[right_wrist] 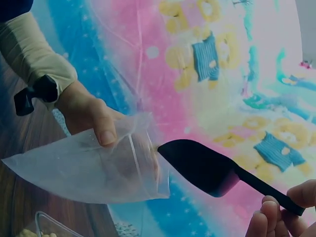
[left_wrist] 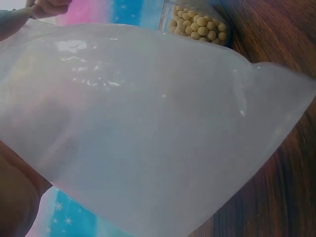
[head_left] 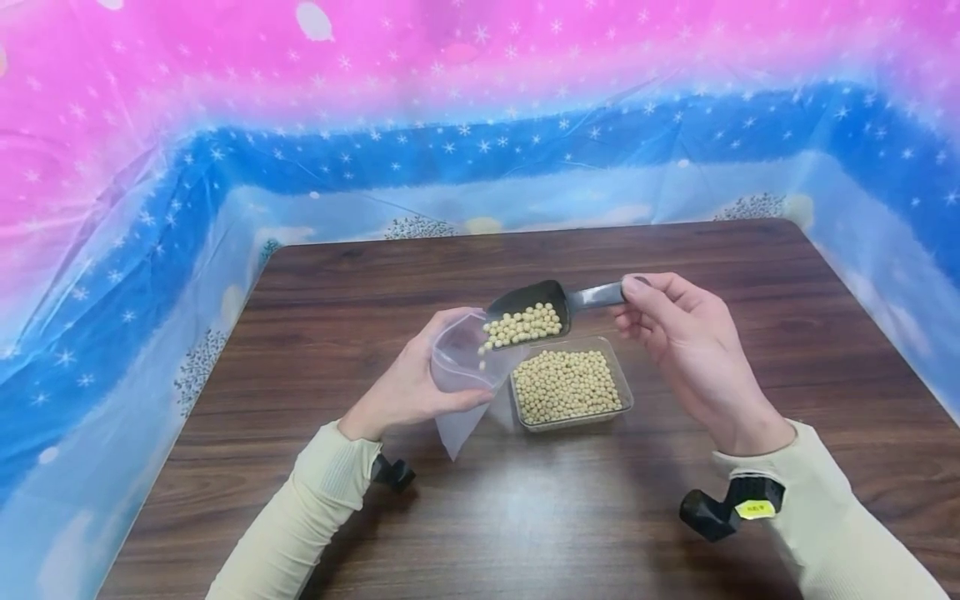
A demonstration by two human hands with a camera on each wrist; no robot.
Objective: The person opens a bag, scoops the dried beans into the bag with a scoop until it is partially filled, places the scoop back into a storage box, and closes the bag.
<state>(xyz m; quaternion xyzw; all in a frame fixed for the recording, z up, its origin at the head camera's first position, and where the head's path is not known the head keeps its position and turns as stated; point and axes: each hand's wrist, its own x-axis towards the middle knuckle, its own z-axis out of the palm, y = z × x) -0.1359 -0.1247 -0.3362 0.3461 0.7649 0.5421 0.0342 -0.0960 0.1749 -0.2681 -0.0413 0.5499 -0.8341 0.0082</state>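
Observation:
A frosted zip bag (head_left: 457, 354) is held by my left hand (head_left: 408, 379), its mouth spread toward the right and its lower corner hanging down. My right hand (head_left: 693, 350) pinches the handle end of a black scoop (head_left: 536, 296). Soybeans (head_left: 525, 325) lie in the scoop, whose tip is at the bag's mouth; a few beans are at the lip, dropping into the bag. In the right wrist view the scoop (right_wrist: 197, 165) tilts tip toward the bag (right_wrist: 98, 168). In the left wrist view the bag (left_wrist: 158, 133) hides most of the left hand.
Below the scoop, a clear plastic box (head_left: 626, 400) full of soybeans stands on the dark wooden table (head_left: 525, 517). A pink and blue patterned cloth (head_left: 465, 142) hangs around the table's back and sides. Each wrist carries a black camera mount (head_left: 708, 512).

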